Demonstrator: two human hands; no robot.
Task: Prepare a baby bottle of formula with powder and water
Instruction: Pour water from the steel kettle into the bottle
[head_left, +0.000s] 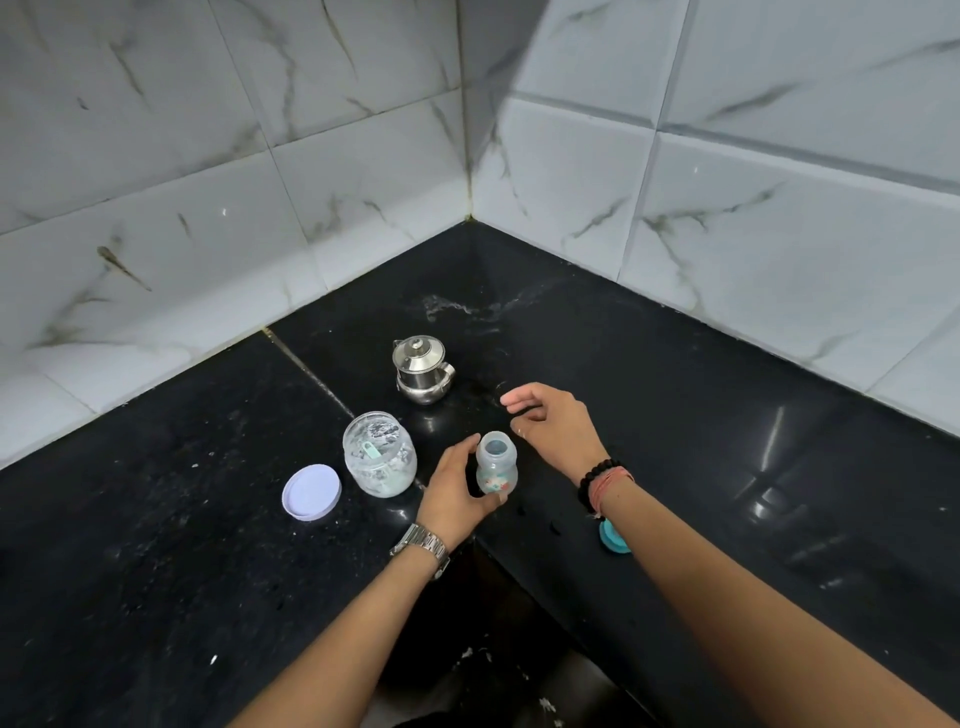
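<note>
From the head view, the baby bottle (496, 464) stands open on the black surface (675, 415), near its front edge. The left hand (457, 491) holds it round the side. The right hand (553, 421) hangs above with loose fingers, holding nothing. The powder jar (379, 454) is open, its lid (311, 492) beside it. I think water comes next, so the right hand must reach the little steel pot (422, 370). The blue cap (613, 538) is half hidden by the arm. I cannot tell if powder is in the bottle.
</note>
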